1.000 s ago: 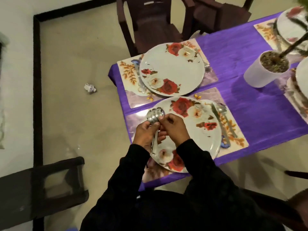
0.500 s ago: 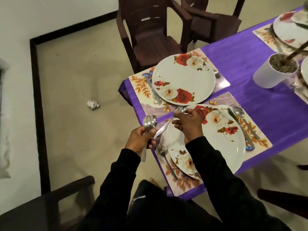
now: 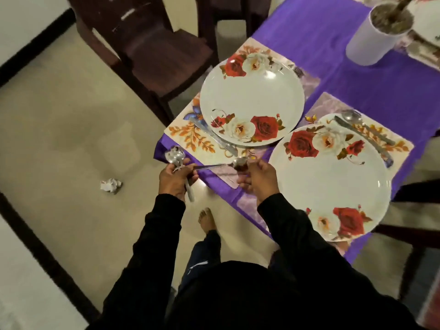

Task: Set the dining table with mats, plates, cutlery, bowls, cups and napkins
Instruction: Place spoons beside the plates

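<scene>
Left hand point(image 3: 175, 178) sits just off the table corner, out over bare floor, fingers curled round a bunch of spoons point(image 3: 176, 158), bowls up, handles poking out below the fist. Right hand point(image 3: 258, 179) hovers over the near edge of the purple tablecloth point(image 3: 357, 75), fingers pinched on a single spoon point(image 3: 239, 162) by its bowl; the handle runs level to the left and reaches the left hand's fingers. That spoon is in the air above the strip of near placemat point(image 3: 247, 198) left of the near plate point(image 3: 331, 179).

The near plate, roses on the rim, fills most of its mat and its near rim comes almost to the table edge. On the mat's far right side lie a knife point(image 3: 364, 139) and a spoon point(image 3: 352, 115), side by side. The far plate point(image 3: 252, 98) sits on its own leaf-print mat point(image 3: 188, 134), rims of the two plates nearly touching. A knife point(image 3: 214, 139) lies on that mat left of the plate, partly tucked under the rim.

A white pot point(image 3: 371, 39) stands well back on the cloth. A dark chair point(image 3: 152, 48) is close to the far setting. Open floor spreads left of the corner, a crumpled paper ball point(image 3: 110, 185) lying there, well apart from the table. A bare foot point(image 3: 207, 220) stands just beside the table's near edge.
</scene>
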